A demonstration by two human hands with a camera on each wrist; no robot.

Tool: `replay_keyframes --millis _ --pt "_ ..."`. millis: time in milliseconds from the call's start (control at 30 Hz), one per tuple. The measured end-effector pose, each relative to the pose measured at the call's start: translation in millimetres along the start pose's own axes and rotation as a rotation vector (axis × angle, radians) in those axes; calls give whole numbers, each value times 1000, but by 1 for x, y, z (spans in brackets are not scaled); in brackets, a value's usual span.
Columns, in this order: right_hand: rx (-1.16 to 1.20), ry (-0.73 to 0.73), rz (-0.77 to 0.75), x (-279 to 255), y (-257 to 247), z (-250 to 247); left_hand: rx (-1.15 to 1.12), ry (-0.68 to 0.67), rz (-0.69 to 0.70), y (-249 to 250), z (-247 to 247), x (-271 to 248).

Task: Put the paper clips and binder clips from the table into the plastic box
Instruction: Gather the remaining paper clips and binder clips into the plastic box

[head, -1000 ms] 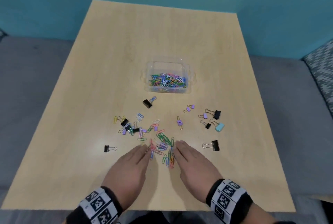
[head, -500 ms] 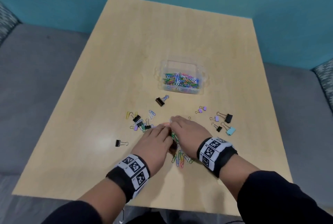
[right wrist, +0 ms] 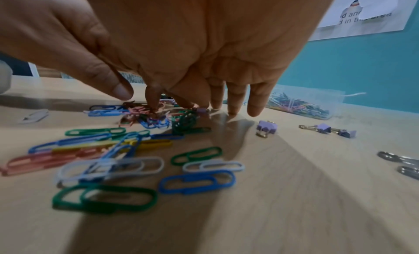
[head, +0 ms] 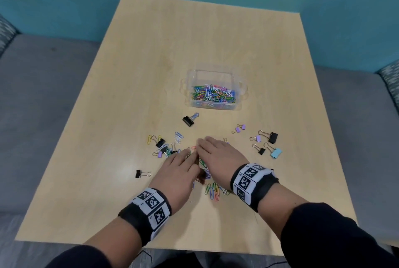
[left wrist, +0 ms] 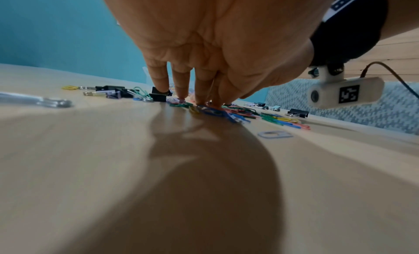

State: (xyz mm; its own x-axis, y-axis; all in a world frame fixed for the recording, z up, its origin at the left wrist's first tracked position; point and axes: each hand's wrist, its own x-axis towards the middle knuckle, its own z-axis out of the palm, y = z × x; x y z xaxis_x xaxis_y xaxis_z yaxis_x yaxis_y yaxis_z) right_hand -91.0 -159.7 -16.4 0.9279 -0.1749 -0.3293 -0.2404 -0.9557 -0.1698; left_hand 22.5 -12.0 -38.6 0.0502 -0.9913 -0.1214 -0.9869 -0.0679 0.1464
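My left hand (head: 183, 158) and right hand (head: 207, 149) lie side by side, palms down, over a loose pile of coloured paper clips (head: 213, 190) near the table's front. The left fingers (left wrist: 181, 82) point straight down and press on paper clips (left wrist: 213, 111). The right fingers (right wrist: 235, 96) touch the table beyond more paper clips (right wrist: 127, 150); neither hand grips anything. The clear plastic box (head: 212, 71), partly filled with paper clips, stands past the hands, as does a black binder clip (head: 188, 121). Much of the pile is hidden under the palms.
Binder clips are scattered around: purple ones (head: 238, 128), a black one (head: 272, 137) and a light blue one (head: 276, 153) on the right, one black (head: 139, 174) on the left, several more (head: 160, 143) left of the hands. Grey sofa (head: 43, 95) surrounds the wooden table (head: 194, 30).
Both hands slid forward from the near side of the pile onto it, with the forearms now reaching over the table. In the last half second they hardly moved.
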Motion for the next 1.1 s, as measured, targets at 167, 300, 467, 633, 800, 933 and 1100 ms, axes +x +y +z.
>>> replay_keyframes --millis 167,300,467,633,800,933,1100 --pt "6 -24 80 -2 5 3 29 -12 17 -1 -2 0" --pt "-20 -40 179 -20 7 5 55 -2 -12 -2 -4 9" --pt "-30 -62 114 -51 -17 16 7 12 -90 -3 -10 32" --pt "11 6 146 -68 -20 26 60 -20 -96 13 -7 12" --pt "55 81 92 -47 -17 10 9 45 -46 21 -2 -14" --pt "-1 44 -35 -4 -19 -10 -25 36 -136 10 -4 -48" --pt "-130 -27 -142 45 -26 -17 -9 3 -180 -5 0 -66"
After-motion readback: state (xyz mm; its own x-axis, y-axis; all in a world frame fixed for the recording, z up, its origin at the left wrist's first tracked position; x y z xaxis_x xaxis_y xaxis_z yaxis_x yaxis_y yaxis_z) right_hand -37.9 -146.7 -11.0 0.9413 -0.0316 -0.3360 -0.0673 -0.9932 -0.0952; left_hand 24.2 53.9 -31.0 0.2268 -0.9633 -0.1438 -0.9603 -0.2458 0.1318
